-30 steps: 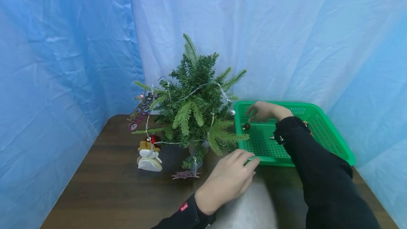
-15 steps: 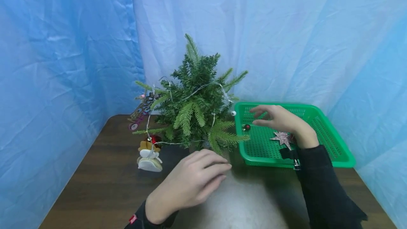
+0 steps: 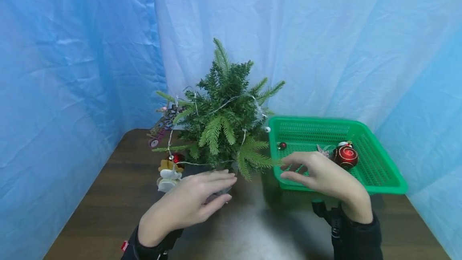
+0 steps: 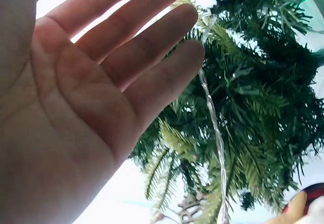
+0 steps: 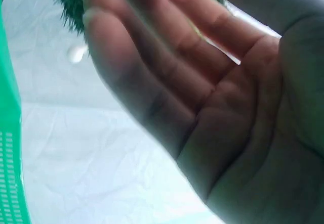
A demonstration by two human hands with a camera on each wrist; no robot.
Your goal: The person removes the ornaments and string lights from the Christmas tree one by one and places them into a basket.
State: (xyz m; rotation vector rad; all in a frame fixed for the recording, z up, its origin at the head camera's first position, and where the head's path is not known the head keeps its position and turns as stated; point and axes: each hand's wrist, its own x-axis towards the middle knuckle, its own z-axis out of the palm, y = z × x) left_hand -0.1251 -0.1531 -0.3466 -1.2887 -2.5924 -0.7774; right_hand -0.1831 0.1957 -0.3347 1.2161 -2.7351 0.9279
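Left hand [image 3: 187, 204]: fingers nearly straight, thumb spread wide, palm bare in the left wrist view. Just beyond its fingertips stands the small green artificial fir tree [image 3: 220, 127], hung with a clear twisted wire string [image 4: 216, 128]. Beyond its knuckles is a white-and-tan layered ornament [image 3: 169, 174]. Right hand [image 3: 325, 175]: fingers loosely bent, thumb set wide apart, crossing before the near rim of the green perforated plastic basket [image 3: 310, 127]. Beyond its back, inside, lie a glossy red gold-swirled ball [image 3: 345, 156] and a glittery pinkish star [image 3: 322, 151]; beyond its fingertips, a small dark-red ball [image 3: 283, 145].
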